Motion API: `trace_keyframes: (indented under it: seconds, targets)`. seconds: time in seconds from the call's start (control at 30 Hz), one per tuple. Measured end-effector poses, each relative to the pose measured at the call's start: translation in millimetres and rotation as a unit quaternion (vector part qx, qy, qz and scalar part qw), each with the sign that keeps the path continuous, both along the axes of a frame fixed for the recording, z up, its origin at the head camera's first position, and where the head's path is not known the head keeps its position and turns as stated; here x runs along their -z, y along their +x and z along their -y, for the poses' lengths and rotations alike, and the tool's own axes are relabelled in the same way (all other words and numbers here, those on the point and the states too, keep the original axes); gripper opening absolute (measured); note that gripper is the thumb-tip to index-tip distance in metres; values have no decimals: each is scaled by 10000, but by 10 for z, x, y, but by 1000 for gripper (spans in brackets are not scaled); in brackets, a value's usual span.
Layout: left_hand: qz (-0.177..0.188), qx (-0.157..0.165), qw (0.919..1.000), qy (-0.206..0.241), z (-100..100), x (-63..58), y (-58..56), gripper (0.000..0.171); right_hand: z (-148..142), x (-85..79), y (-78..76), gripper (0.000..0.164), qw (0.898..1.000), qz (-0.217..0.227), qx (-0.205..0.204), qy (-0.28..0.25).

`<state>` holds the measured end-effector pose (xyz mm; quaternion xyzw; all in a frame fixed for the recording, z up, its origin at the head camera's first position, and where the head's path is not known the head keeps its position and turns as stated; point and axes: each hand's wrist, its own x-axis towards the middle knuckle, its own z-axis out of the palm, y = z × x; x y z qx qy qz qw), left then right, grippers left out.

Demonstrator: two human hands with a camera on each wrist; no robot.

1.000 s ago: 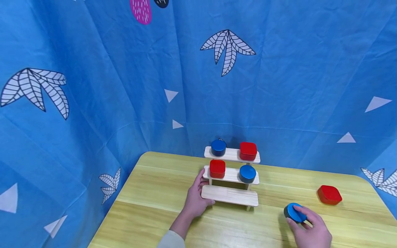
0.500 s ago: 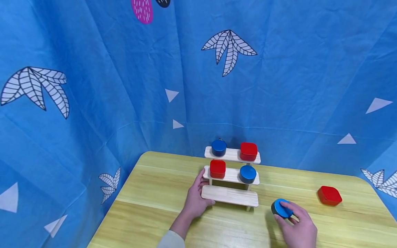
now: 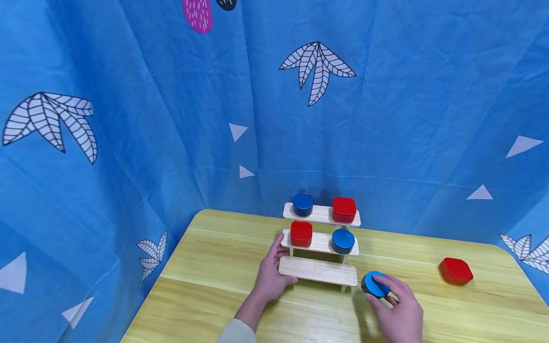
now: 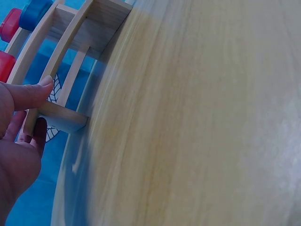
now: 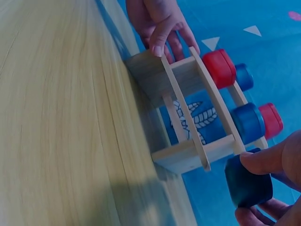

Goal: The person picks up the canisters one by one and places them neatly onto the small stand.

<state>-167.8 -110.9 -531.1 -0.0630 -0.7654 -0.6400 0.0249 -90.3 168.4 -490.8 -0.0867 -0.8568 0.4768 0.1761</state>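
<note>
A three-tier wooden display stand (image 3: 318, 271) stands on the table. My left hand (image 3: 271, 276) grips its left end; in the left wrist view the thumb lies on one side of the lowest board and the fingers on the other. My right hand (image 3: 401, 309) pinches a round blue tin (image 3: 374, 284) just right of the lowest board, above the table and apart from the stand. The top board carries a blue tin (image 3: 302, 205) at left and a red square tin (image 3: 343, 209) at right. On the middle board are a red tin (image 3: 301, 234) and a blue tin (image 3: 342, 241).
Another red tin (image 3: 455, 271) lies on the wooden table (image 3: 206, 281) to the right. A blue patterned cloth (image 3: 171, 119) hangs behind the table and along its left side.
My right hand has carried the blue tin leftward and slightly farther from me, toward the stand. The left hand and the stand have stayed in place.
</note>
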Motion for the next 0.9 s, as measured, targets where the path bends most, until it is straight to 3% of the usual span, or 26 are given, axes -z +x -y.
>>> trace_keyframes:
  seconds: [0.4, 0.63, 0.9]
  targets:
    - [-43, -44, 9999, -125, 6, -2, -6, 126, 179, 22, -56, 46, 9990, -234, -342, -167]
    - [-246, 87, 9996, 106, 14, 26, -21, 124, 288, 29, -98, 44, 9980, -316, -533, -107]
    - [-83, 28, 9999, 127, 3, 19, -20, 125, 401, 50, -174, 44, 9974, -365, -621, -93]
